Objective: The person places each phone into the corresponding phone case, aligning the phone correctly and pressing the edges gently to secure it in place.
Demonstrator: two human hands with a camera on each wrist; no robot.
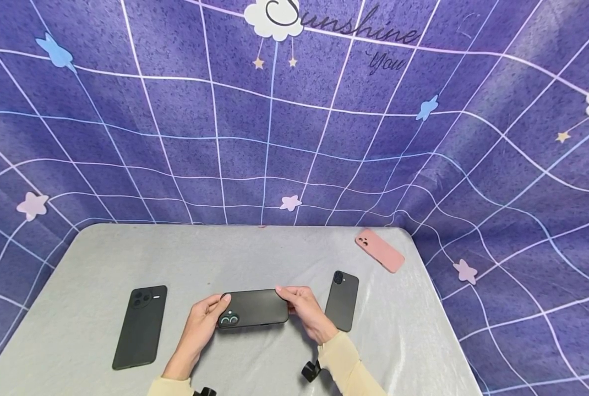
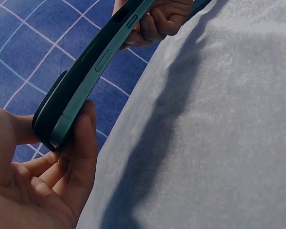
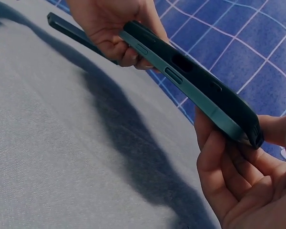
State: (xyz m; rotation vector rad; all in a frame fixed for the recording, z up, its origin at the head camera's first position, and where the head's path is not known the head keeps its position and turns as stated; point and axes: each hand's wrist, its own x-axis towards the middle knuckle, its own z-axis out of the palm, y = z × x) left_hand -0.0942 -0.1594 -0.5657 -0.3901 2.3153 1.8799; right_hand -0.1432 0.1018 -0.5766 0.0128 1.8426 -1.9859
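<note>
Both hands hold a dark smartphone sideways above the table, its back with the round camera lenses facing up. My left hand pinches the camera end, thumb on top and fingers beneath. At the opposite end, my right hand grips the corner in the same way. A black case covers the back, while the phone's green side edge shows along its length. From the right wrist view, the case has a cutout and sits beside the exposed green edge with its buttons.
A black phone lies at the left of the grey cloth-covered table. Another dark phone lies just right of my right hand, and a pink phone-shaped item farther back. Purple patterned fabric surrounds the table's back and sides.
</note>
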